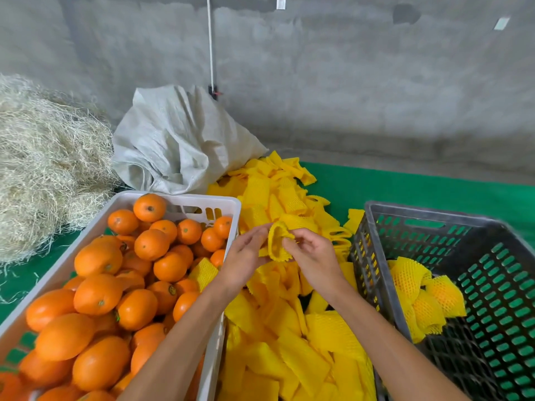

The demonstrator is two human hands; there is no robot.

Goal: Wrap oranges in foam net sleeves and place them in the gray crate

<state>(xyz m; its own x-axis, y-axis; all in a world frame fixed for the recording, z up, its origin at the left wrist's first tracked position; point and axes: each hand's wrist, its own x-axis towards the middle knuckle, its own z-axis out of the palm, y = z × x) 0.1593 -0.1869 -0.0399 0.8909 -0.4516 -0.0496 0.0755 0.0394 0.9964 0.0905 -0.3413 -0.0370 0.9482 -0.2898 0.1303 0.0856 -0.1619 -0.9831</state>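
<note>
At the bottom of the frame I see both forearms reaching up toward the middle, over a thick pile of sleeves that fills the gap between the 2 crates. At centre frame my left hand and right hand meet on 1 yellow foam sleeve. The left fingers lie fairly straight along its left edge with the thumb against it; the right thumb and forefinger pinch its right edge, the other fingers loosely curled. The sleeve's mouth is spread open between them, raised just above the pile.

In the lower left, the white crate is heaped with bare oranges, and 1 loose yellow sleeve lies on the fruit near its right wall. In the lower right, the gray crate holds wrapped oranges bunched against its left wall; I can make out about 3, though the count is unclear.

Everything sits on a green mat. Farther up, a pale woven sack slumps at centre left, a mound of straw fills the left edge, and a gray concrete wall runs across the top.
</note>
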